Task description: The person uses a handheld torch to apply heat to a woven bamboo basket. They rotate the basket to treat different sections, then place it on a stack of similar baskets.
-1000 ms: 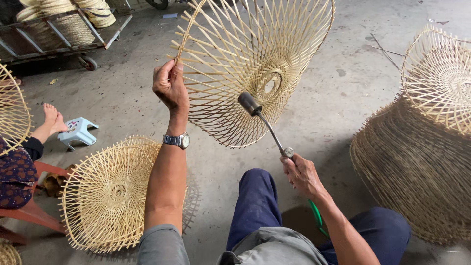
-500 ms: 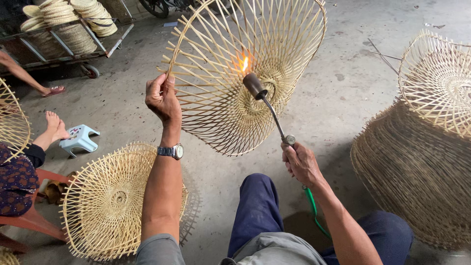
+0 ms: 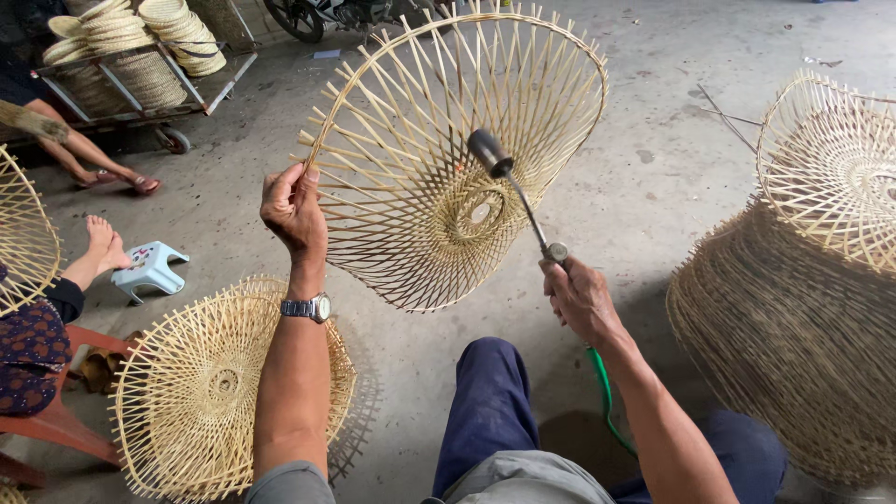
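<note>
The left hand (image 3: 294, 210) is raised and clamped on the rim of a woven bamboo basket frame (image 3: 448, 159), fingers curled round the edge, holding it up off the floor with its open mouth tilted toward the person. A metal wristwatch (image 3: 308, 307) sits on that wrist. The right hand (image 3: 579, 299) is closed round the grip of a gas torch (image 3: 518, 196), lower and to the right of the other hand; the torch's thin stem runs up and leftward so that its dark nozzle sits inside the basket frame's mouth, just above the woven centre. No flame shows at the nozzle. A green hose (image 3: 605, 397) trails down from below the right hand, beside the person's blue trouser leg.

Beneath the left forearm, a stack of finished bamboo frames (image 3: 201, 392) lies on the concrete floor (image 3: 653, 168). Right of the right hand stands a tall pile of nested baskets (image 3: 793, 327). Far left of the left hand, a small pale blue plastic stool (image 3: 149, 269) stands by another person's bare foot (image 3: 103, 247), and a cart of stacked baskets (image 3: 140, 65) stands beyond
</note>
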